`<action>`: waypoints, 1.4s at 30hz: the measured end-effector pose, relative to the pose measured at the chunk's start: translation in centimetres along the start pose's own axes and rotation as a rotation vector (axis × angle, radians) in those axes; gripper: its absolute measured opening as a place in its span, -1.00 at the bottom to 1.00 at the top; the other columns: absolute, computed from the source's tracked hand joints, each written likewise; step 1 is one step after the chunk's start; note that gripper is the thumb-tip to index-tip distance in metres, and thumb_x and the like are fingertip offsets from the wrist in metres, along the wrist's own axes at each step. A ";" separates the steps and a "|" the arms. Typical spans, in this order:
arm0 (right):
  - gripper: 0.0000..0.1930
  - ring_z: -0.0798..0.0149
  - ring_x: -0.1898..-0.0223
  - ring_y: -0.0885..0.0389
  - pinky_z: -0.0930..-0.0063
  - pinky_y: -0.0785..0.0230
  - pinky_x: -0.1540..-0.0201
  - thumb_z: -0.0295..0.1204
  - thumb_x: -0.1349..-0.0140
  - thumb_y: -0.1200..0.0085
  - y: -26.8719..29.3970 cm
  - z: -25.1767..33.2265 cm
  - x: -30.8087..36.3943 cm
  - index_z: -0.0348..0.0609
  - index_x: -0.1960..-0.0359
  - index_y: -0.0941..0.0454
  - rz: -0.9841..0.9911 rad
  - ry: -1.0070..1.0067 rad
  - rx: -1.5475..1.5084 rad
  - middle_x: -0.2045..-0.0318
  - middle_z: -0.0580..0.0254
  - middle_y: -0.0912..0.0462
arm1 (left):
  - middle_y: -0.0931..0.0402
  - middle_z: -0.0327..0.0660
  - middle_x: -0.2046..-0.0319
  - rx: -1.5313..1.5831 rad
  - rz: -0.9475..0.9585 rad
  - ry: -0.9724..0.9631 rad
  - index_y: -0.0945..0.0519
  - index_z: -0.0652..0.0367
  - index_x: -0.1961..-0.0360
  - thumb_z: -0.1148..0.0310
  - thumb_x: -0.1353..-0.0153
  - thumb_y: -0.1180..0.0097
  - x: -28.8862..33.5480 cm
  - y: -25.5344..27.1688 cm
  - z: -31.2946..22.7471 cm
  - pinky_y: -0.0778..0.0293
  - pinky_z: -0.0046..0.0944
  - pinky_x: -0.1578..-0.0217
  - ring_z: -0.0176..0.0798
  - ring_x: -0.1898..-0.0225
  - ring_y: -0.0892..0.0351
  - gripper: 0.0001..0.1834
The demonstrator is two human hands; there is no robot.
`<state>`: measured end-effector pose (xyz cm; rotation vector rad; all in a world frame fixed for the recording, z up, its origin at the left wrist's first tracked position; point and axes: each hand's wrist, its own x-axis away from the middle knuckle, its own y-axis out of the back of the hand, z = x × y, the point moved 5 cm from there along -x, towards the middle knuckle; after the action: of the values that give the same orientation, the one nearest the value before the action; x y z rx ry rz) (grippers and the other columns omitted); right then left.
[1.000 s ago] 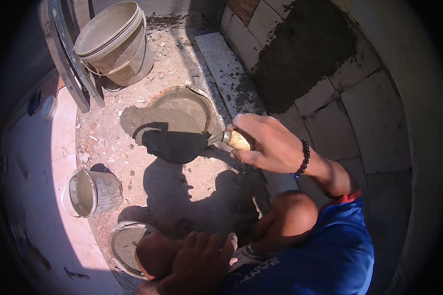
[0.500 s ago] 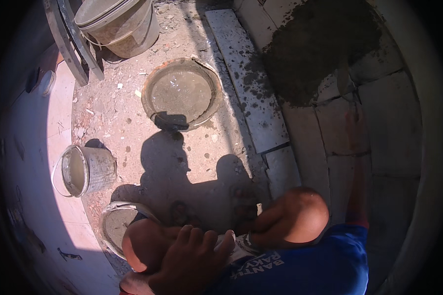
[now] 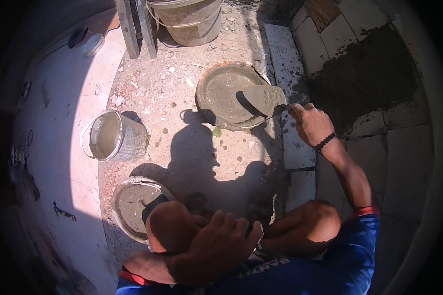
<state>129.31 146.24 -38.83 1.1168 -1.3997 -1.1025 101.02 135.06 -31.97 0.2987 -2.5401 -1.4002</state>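
Observation:
My right hand (image 3: pixel 312 125), with a dark beaded bracelet at its wrist, is closed round the handle of a trowel. The trowel's blade (image 3: pixel 265 100) is coated with grey mortar and reaches over the right side of a round, shallow basin (image 3: pixel 202 96). Wet mortar (image 3: pixel 221 88) lies in this basin. My left hand (image 3: pixel 221 246) rests in front of my bent knees, its fingers loosely bent and the thumb apart, with nothing visible in it. Beside my left knee stands a bucket (image 3: pixel 118 209) of grey mix, with a dark object partly hidden in it.
A small pail (image 3: pixel 133 142) stands on the left and a large bucket (image 3: pixel 197 29) at the back, by wooden legs (image 3: pixel 128 29). On the right, dark wet mortar (image 3: pixel 364 73) covers part of the tiled surface (image 3: pixel 369 162). A white slab (image 3: pixel 295 132) edges it.
My right hand has come forward into view with the trowel, now over the basin. The view has shifted, so the floor things appear farther right. My left hand stays by the knees.

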 end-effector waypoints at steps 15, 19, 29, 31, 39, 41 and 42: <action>-0.63 -0.17 0.20 -0.62 0.05 -0.47 0.10 -0.45 0.03 -0.15 -7.3 6.1 -9.5 -0.25 0.12 -0.59 0.109 0.175 -0.472 0.34 -0.24 -0.64 | -0.52 -0.10 0.40 -0.037 -0.123 0.121 -0.53 0.17 -0.01 0.34 -0.17 0.03 2.4 0.9 -1.2 -0.40 0.00 0.11 -0.05 0.29 -0.51 -0.63; -0.60 -0.18 0.20 -0.62 0.04 -0.45 0.09 -0.43 0.00 -0.13 -9.4 5.6 -10.2 -0.14 0.04 -0.56 0.141 0.173 -0.419 0.35 -0.19 -0.65 | -0.52 -0.09 0.42 -0.027 -0.128 0.067 -0.53 0.24 0.04 0.32 -0.19 0.00 1.2 0.3 -0.8 -0.43 -0.05 0.17 -0.08 0.35 -0.55 -0.66; -0.64 -0.29 0.26 -0.57 -0.08 -0.40 0.18 -0.39 -0.07 -0.14 -10.5 3.0 -5.9 -0.19 0.10 -0.36 0.053 0.129 -0.431 0.43 -0.23 -0.60 | -0.50 -0.15 0.43 -0.072 -0.115 0.056 -0.52 0.19 -0.04 0.23 -0.19 -0.04 1.9 -0.5 -0.7 -0.47 -0.09 0.20 -0.12 0.36 -0.54 -0.59; -0.65 -0.29 0.26 -0.57 -0.09 -0.40 0.18 -0.38 -0.08 -0.12 -10.8 3.1 -5.6 -0.22 0.12 -0.37 0.026 0.124 -0.454 0.44 -0.24 -0.59 | -0.50 -0.15 0.41 -0.069 -0.082 0.058 -0.51 0.19 -0.05 0.22 -0.19 -0.05 1.9 -0.5 -0.6 -0.46 -0.08 0.19 -0.11 0.35 -0.54 -0.57; -0.67 -0.27 0.30 -0.57 -0.04 -0.40 0.21 -0.36 -0.10 -0.11 -6.2 2.3 -3.2 -0.26 0.15 -0.38 0.010 0.086 -0.532 0.49 -0.22 -0.58 | -0.53 -0.08 0.37 0.008 -0.029 -0.017 -0.51 0.20 -0.06 0.12 -0.16 -0.18 0.4 -0.2 -0.7 -0.43 -0.07 0.15 -0.06 0.31 -0.54 -0.50; -0.67 -0.29 0.30 -0.56 -0.02 -0.39 0.23 -0.39 -0.09 -0.14 -2.8 3.0 -1.7 -0.27 0.16 -0.37 -0.020 0.104 -0.608 0.50 -0.23 -0.57 | -0.53 -0.06 0.37 -0.045 0.057 0.002 -0.51 0.20 -0.06 0.08 -0.14 -0.20 0.1 1.2 -1.1 -0.42 -0.08 0.13 -0.05 0.29 -0.54 -0.46; -0.67 -0.30 0.30 -0.56 -0.01 -0.38 0.24 -0.42 -0.07 -0.17 -1.2 2.8 -0.8 -0.27 0.17 -0.37 -0.039 0.108 -0.659 0.49 -0.22 -0.57 | -0.53 -0.06 0.37 -0.056 0.039 -0.039 -0.52 0.19 -0.05 0.07 -0.13 -0.20 -0.2 1.2 -1.2 -0.42 -0.08 0.13 -0.05 0.29 -0.54 -0.46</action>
<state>126.70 147.03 -40.37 0.7070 -0.8292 -1.3727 101.52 134.81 -30.38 0.2126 -2.5185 -1.4739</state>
